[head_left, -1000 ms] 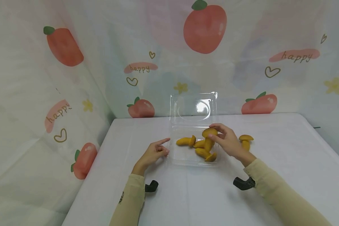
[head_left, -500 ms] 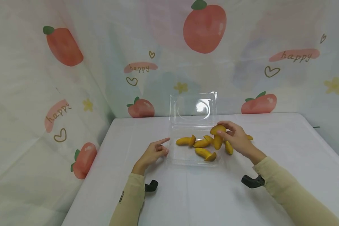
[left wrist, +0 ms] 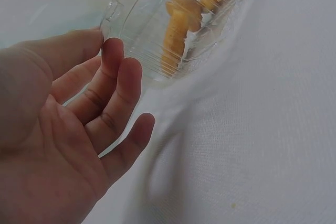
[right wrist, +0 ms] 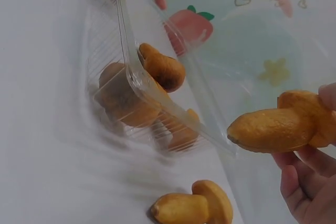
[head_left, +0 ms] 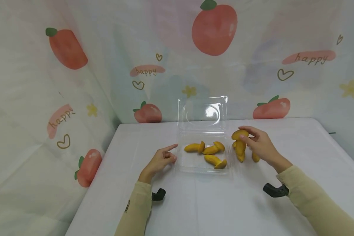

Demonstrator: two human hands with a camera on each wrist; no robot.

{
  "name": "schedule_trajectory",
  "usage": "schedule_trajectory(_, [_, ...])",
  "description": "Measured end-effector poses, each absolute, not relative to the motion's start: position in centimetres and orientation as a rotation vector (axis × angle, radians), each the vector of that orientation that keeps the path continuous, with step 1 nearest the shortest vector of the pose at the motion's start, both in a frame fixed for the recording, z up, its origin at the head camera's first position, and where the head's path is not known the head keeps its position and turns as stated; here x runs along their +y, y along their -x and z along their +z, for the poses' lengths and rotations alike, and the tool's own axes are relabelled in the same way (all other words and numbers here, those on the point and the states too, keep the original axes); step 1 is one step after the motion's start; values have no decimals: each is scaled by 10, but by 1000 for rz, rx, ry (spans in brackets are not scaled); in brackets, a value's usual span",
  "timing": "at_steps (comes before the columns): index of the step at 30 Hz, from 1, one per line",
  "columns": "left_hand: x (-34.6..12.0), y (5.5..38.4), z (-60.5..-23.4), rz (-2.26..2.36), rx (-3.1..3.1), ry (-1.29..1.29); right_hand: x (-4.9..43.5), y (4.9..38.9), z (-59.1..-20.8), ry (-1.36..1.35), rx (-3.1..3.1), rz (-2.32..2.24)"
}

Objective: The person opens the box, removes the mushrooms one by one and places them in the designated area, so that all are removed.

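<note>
In the head view my right hand [head_left: 262,146] pinches a yellow-brown toy mushroom [head_left: 240,133] above the table, just right of a clear plastic box [head_left: 191,167]. The right wrist view shows the held mushroom [right wrist: 273,129] with its stem pointing at the box. At the box's left side my left hand [head_left: 160,160] holds the rim between thumb and finger, as the left wrist view shows. Three mushrooms lie inside the box, one mushroom [head_left: 194,147] at its left. Beside the box lies another mushroom [right wrist: 181,208]; a further mushroom [head_left: 255,157] is partly behind my right hand.
The box's transparent lid [head_left: 202,113] stands raised at the back, near the fruit-printed cloth [head_left: 171,36]. A white cloth covers the table [head_left: 200,206]. A black curved piece [head_left: 275,190] is at my right wrist, and a similar black piece [head_left: 158,194] at my left.
My right hand has moved right with its mushroom, from over the box to beyond its right side. A mushroom inside the box is uncovered. My left hand has stayed put.
</note>
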State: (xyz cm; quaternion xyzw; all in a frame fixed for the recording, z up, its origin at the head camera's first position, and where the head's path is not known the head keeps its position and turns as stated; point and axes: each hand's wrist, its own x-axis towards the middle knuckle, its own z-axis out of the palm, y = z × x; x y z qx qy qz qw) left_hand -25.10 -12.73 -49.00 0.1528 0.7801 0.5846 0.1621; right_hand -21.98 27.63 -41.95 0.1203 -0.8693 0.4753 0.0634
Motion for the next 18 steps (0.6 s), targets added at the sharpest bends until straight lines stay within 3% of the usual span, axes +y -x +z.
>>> schedule_trajectory(18, [-126, 251, -490, 1669, 2231, -434, 319, 214, -435, -244, -2649, 1374])
